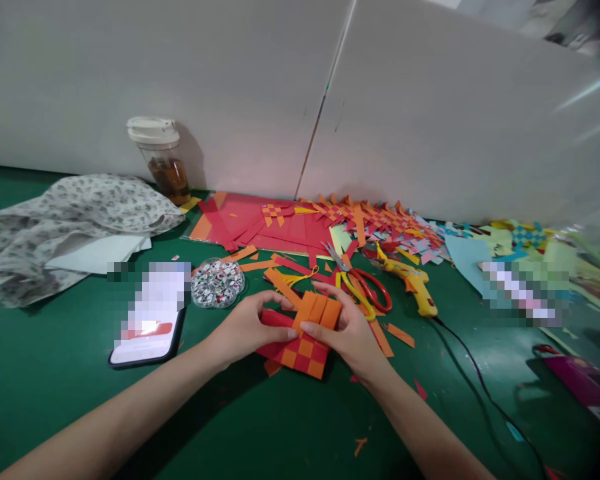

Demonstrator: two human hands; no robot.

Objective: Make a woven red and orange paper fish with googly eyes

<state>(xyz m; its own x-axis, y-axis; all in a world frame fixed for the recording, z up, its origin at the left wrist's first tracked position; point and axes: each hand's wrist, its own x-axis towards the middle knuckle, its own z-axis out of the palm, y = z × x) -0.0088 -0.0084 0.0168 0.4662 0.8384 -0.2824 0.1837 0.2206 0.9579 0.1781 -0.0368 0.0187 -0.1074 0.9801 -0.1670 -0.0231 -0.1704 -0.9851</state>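
On a green counter (55, 400), the left hand (245, 330) and right hand (347, 330) hold a woven red-and-orange paper mat (303, 350), fingers clamped on its folded orange strips (319, 310), with scissors (363, 283), a glue gun (413, 280) and a phone (147, 333) lying nearby.

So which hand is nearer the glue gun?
Right. The right hand lies just left of the glue gun; the left hand is farther left, beyond the woven paper piece.
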